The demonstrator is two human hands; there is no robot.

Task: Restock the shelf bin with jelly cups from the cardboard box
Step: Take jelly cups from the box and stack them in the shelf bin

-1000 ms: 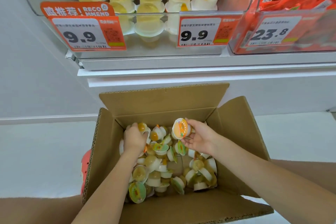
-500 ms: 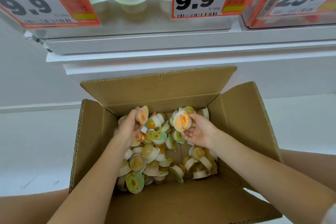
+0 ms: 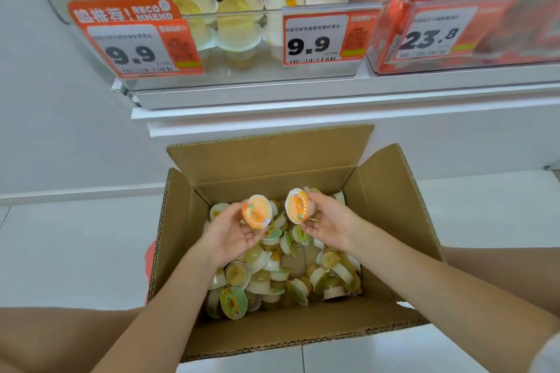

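Above the open cardboard box (image 3: 394,191): left hand (image 3: 233,233) with fingers curled round an orange jelly cup (image 3: 257,211), right hand (image 3: 325,222) pinching another cup (image 3: 298,205). More cups (image 3: 272,278) loose in the box, under the shelf bin (image 3: 242,76) of stacked cups.

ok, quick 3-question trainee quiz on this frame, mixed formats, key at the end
1. True or false: the left hand holds an orange-lidded jelly cup.
2. The right hand holds: A) nothing B) another orange-lidded cup C) a price tag.
3. Fill in: the loose cups lie in the open cardboard ____.

Key: 1 true; 2 B; 3 box.
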